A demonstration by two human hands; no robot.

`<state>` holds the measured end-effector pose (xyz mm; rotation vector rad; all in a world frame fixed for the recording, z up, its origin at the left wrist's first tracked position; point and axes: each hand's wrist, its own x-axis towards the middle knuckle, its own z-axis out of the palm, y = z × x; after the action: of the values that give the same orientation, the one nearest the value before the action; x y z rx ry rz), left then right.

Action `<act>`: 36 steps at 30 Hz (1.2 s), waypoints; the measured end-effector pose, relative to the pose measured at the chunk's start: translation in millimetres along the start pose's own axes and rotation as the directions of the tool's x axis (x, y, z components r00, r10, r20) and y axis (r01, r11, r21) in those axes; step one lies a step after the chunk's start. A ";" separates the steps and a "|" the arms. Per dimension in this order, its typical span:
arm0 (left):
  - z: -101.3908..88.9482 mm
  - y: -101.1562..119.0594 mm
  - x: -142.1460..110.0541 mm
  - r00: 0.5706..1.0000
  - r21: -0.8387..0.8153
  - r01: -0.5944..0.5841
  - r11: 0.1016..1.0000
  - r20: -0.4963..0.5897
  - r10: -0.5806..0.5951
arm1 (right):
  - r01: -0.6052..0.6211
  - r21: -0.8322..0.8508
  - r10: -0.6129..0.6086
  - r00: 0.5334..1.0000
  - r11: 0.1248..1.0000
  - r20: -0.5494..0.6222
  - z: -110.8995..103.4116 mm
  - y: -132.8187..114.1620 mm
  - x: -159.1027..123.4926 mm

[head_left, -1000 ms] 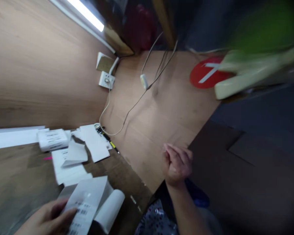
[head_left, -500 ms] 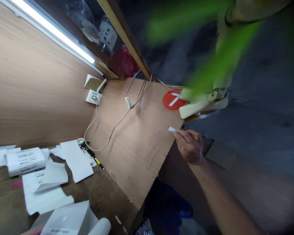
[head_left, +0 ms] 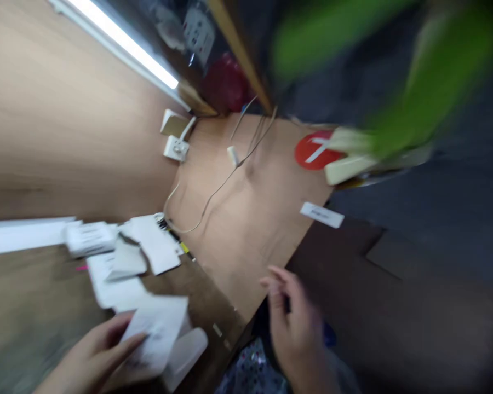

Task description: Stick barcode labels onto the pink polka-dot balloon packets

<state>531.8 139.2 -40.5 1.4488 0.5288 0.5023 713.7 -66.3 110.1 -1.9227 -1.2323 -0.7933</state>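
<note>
My left hand [head_left: 94, 350] pinches a strip of white printed labels [head_left: 158, 331] between thumb and fingers at lower left. The strip's rolled end curls to the right of the hand. Over the front edge of the wooden board, my right hand [head_left: 291, 323] is blurred, its fingers parted with nothing seen in them. A single white label [head_left: 322, 214] with a dark printed line sticks out over the board's right edge, apart from my right hand. Further back, a red disc [head_left: 317, 150] with a white mark lies partly under a cream-coloured fan base [head_left: 353, 161].
More label sheets [head_left: 154, 241] and a label roll [head_left: 91, 239] lie on the brown table, beside a black-and-yellow pen [head_left: 183, 245]. A cable with an inline switch [head_left: 233, 156] crosses the board [head_left: 246, 213] from a wall socket [head_left: 176, 148]. Blurred green fan blades [head_left: 431, 104] hang at upper right.
My right hand reached to the board's right edge with a small white label, left it there and drew back toward me. My left hand, nearly out of view half a second ago, shows again.
</note>
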 end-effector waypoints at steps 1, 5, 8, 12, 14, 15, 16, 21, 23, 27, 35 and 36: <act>7.0 14.9 -6.4 0.999 -0.072 0.039 0.997 0.035 -0.036 | -0.184 0.175 0.151 0.971 0.967 0.187 23.3 -12.6 -19.9; 26.1 44.9 -16.6 0.992 -0.320 0.114 0.940 0.083 -0.092 | -0.692 0.578 0.412 0.721 0.432 0.557 103.7 -51.9 -73.3; 23.4 40.9 -23.7 0.982 -0.339 0.175 0.925 0.123 -0.141 | -0.700 0.634 0.450 0.706 0.329 0.547 134.7 -58.6 -85.2; 15.1 31.3 -31.4 0.987 -0.357 0.160 0.920 0.071 -0.145 | -0.653 0.584 0.454 0.756 0.482 0.471 137.3 -47.1 -82.3; 13.8 27.9 -29.6 0.986 -0.355 0.164 0.920 0.053 -0.156 | -0.483 0.553 0.363 0.875 0.678 0.320 129.9 -42.6 -77.0; 13.5 26.7 -28.0 0.985 -0.348 0.173 0.921 0.054 -0.164 | -0.321 0.522 0.214 0.943 0.790 0.257 126.2 -42.0 -74.0; 13.2 25.7 -26.3 0.984 -0.338 0.178 0.924 0.056 -0.169 | -0.133 0.494 0.019 0.973 0.859 0.230 123.2 -42.3 -71.2; 5.9 24.8 -25.9 0.984 -0.261 0.134 0.956 0.148 -0.097 | 0.134 0.592 -0.415 0.832 0.795 0.369 121.0 -49.4 -66.2; 0.6 25.0 -29.6 0.967 -0.257 0.126 0.958 0.246 -0.061 | 0.094 0.594 -0.394 0.829 0.799 0.398 122.3 -50.0 -68.7; -6.6 23.6 -35.7 0.950 -0.120 0.095 0.988 0.307 -0.053 | 0.024 0.571 -0.323 0.844 0.820 0.429 124.8 -49.7 -75.7; -4.4 15.7 -35.0 0.985 0.251 -0.090 0.964 0.162 0.050 | -0.091 0.577 -0.206 0.879 0.812 0.430 131.5 -57.0 -81.6; -4.2 15.2 -35.1 0.985 0.272 -0.097 0.957 0.161 0.054 | -0.092 0.578 -0.202 0.883 0.811 0.424 131.0 -58.1 -81.5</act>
<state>501.6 121.8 -24.3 1.7683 0.4351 0.3831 646.3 18.1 -14.4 -1.5867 -1.5967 0.0787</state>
